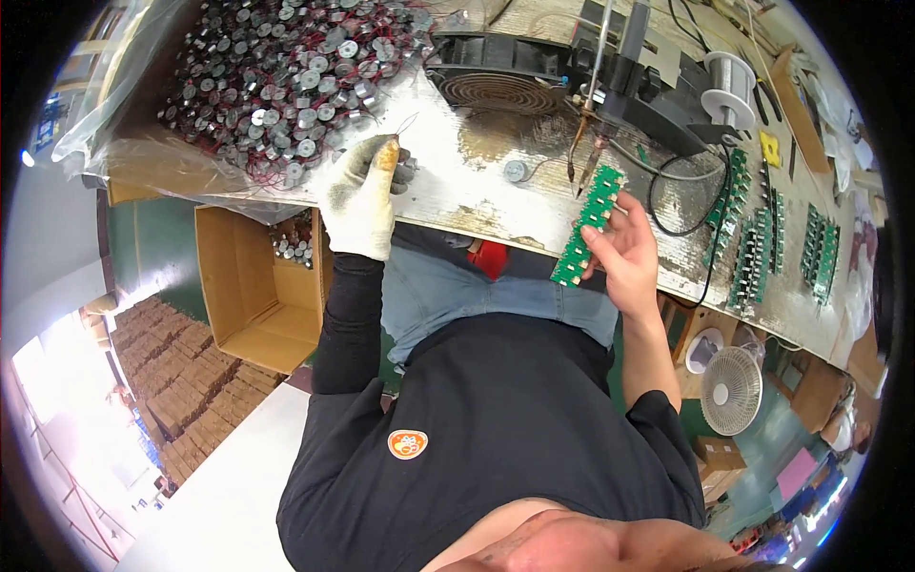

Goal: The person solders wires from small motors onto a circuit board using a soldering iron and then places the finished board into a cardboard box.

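My left hand, in a pale work glove with grey fingertips, is closed beside the heap of small motors. A thin wire sticks up from between its thumb and fingers; whatever else it holds is hidden by the glove. Bare, my right hand grips a long green circuit board with small light components, tilted over the table's front edge. Just beyond the board's far end is the tip of a soldering iron on a stand. One round silver motor with wire leads lies on the table between my hands.
Many motors with red wires are heaped at the far left on plastic sheeting. A black fan unit and a solder spool stand at the back. More green boards lie right. A cardboard box sits below the table's left edge.
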The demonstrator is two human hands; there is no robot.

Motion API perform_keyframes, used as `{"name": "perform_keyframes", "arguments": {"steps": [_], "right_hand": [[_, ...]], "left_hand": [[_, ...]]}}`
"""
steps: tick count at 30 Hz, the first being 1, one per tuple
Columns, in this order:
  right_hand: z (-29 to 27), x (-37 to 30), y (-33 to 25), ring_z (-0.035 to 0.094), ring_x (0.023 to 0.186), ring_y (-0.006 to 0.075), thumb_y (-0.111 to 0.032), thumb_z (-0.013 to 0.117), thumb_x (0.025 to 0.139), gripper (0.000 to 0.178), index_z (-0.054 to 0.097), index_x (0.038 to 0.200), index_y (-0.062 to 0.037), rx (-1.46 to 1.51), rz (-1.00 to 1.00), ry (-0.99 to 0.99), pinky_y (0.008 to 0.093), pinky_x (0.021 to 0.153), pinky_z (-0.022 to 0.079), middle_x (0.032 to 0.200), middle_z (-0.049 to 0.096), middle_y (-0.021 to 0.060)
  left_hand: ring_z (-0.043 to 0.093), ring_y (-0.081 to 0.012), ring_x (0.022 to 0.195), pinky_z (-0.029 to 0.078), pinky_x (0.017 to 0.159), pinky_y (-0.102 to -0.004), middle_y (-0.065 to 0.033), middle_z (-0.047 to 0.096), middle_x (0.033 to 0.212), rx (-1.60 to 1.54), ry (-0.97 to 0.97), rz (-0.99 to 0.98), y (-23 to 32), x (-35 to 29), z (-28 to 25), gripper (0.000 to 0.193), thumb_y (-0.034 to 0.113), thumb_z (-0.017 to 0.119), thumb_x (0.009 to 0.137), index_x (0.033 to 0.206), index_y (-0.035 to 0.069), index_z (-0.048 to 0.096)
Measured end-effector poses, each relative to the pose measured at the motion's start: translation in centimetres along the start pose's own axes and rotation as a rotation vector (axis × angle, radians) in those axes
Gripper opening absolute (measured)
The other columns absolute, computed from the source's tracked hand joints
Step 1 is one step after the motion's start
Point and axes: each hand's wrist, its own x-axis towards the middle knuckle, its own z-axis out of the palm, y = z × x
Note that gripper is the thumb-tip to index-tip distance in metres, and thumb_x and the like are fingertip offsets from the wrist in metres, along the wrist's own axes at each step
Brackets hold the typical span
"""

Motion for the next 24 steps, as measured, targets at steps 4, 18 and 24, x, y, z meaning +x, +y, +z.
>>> {"name": "perform_keyframes", "arguments": {"steps": [4,18,24], "right_hand": [[0.0,-0.2,0.1,0.061,0.068,0.0132,0.004,0.059,0.086,0.050,0.033,0.128,0.0043,-0.004,0.004,-0.013,0.0219,0.048,0.048,0.112,0.055,0.0158],[-0.2,-0.5,0.6,0.062,0.071,0.0126,0.004,0.061,0.085,0.057,0.035,0.135,0.0014,0.043,0.039,-0.061,0.0229,0.052,0.051,0.101,0.059,0.0134],[0.1,-0.6,0.6,0.062,0.072,0.0122,0.003,0.061,0.086,0.058,0.032,0.136,0.0022,0.016,0.031,-0.075,0.0229,0.054,0.052,0.102,0.059,0.0131]], "left_hand": [[0.061,-0.0116,0.068,0.046,0.060,-0.0224,-0.0081,0.065,0.086,-0.033,-0.169,-0.141,-0.2,-0.9,1.1,0.021,0.012,0.057,0.092,0.107,-0.002,0.060],[0.055,-0.0071,0.066,0.044,0.061,-0.0219,-0.0032,0.063,0.079,0.121,-0.397,-0.196,-1.4,-6.1,8.1,0.019,0.012,0.065,0.086,0.095,-0.004,0.064],[0.057,-0.0085,0.072,0.046,0.064,-0.0232,-0.0046,0.064,0.080,0.046,-0.364,-0.183,-1.0,-6.2,9.4,0.017,0.011,0.064,0.086,0.093,-0.004,0.064]]}}
